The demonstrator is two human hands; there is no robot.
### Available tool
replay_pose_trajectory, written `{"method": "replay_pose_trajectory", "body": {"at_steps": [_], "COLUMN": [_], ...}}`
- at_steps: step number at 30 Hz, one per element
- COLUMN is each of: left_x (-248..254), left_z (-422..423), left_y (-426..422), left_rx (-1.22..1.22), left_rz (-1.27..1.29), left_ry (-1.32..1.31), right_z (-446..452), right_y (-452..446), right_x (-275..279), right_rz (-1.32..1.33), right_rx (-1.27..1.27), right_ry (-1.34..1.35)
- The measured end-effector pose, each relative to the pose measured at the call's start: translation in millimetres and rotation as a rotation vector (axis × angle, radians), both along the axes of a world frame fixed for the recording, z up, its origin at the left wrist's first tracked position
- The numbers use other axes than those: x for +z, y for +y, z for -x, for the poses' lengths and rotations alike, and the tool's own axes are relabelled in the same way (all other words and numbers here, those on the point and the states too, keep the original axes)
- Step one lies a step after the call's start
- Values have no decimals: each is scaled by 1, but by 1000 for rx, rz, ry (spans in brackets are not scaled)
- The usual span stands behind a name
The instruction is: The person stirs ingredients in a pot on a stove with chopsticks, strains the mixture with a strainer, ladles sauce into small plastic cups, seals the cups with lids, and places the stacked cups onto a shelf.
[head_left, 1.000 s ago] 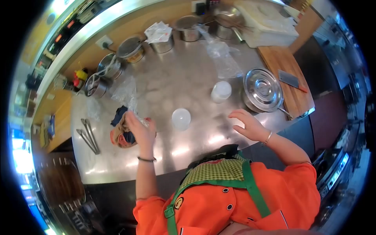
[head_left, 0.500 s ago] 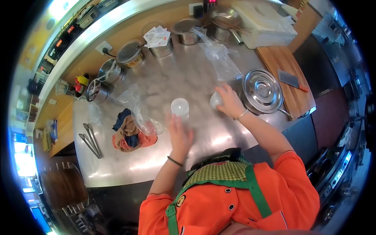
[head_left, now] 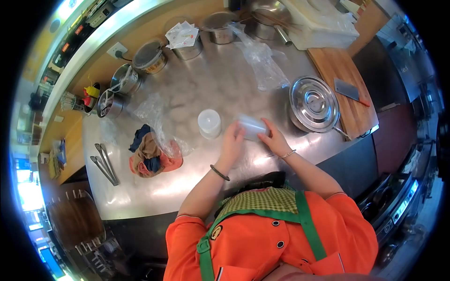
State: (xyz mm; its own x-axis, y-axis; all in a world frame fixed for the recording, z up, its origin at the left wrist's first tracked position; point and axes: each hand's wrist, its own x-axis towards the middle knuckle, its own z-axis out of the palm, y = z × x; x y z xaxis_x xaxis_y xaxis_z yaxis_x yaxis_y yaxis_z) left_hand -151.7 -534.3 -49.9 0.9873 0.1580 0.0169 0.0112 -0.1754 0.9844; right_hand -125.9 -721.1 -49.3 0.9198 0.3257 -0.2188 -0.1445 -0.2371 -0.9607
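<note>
Between my two hands lies a translucent plastic cup (head_left: 253,126), turned on its side and slightly smeared by motion. My left hand (head_left: 232,142) grips its left end, and my right hand (head_left: 276,140) has thumb and fingers around the right end. Whether it is one cup or several nested ones, I cannot tell. A second clear plastic cup (head_left: 209,123) stands upright on the steel table (head_left: 187,100), just left of my left hand and apart from it.
At the left lie bunched cloths (head_left: 152,157), a crumpled plastic bag (head_left: 157,117) and metal tongs (head_left: 105,164). A lidded steel pot (head_left: 314,105) stands on the right beside a cutting board (head_left: 340,70) with a cleaver (head_left: 347,88). Several pots, including a lidded pot (head_left: 219,28), line the back.
My right hand has brought its cup left and tipped it sideways. My left hand has moved right, from beside the standing cup onto the held cup. The view has shifted slightly.
</note>
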Motion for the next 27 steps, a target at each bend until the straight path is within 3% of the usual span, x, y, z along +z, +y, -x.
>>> {"method": "replay_pose_trajectory", "body": {"at_steps": [1,2,4,5,7,8,10,14,16,17,19,20,22,23,25,27], "left_x": [-5,-2,3,-7,-25,-27,-28,-2,39,46,57,68,87,88,89,69], "left_z": [-4,-4,-1,-1,-1,0,-1,24,35,34,30,24,17,17,12,17], "left_y": [3,3,4,5,4,2,-1,9,4,-1,-11,-16,-28,-28,-35,-37], "left_rx": [9,8,126,125,38,40,186,188,160,145,34,25,-31,-40,-256,-275], "left_rz": [258,252,1064,1060,100,103,-126,-186,-96,-85,-145,-143,-273,-275,-157,-169], "left_ry": [154,153,387,391,329,328,163,67,-47,-51,-250,-258,-350,-355,-412,-396], "right_z": [-2,-4,-7,-8,-11,-13,-18,-23,-25,-25,-25,-23,-9,-2,14,35], "right_y": [5,9,13,17,25,28,36,24,11,7,2,2,5,7,1,-4], "right_x": [0,12,43,54,70,72,80,112,119,113,91,92,91,88,82,87], "right_rz": [-111,-118,115,114,508,510,550,578,329,345,-205,-204,-501,-507,-784,-764], "right_rx": [-95,-96,-53,-57,97,100,107,48,-127,-138,-224,-233,-296,-304,22,-7], "right_ry": [-96,-97,-460,-457,-717,-718,-666,-785,-710,-713,-253,-262,184,178,335,441]}}
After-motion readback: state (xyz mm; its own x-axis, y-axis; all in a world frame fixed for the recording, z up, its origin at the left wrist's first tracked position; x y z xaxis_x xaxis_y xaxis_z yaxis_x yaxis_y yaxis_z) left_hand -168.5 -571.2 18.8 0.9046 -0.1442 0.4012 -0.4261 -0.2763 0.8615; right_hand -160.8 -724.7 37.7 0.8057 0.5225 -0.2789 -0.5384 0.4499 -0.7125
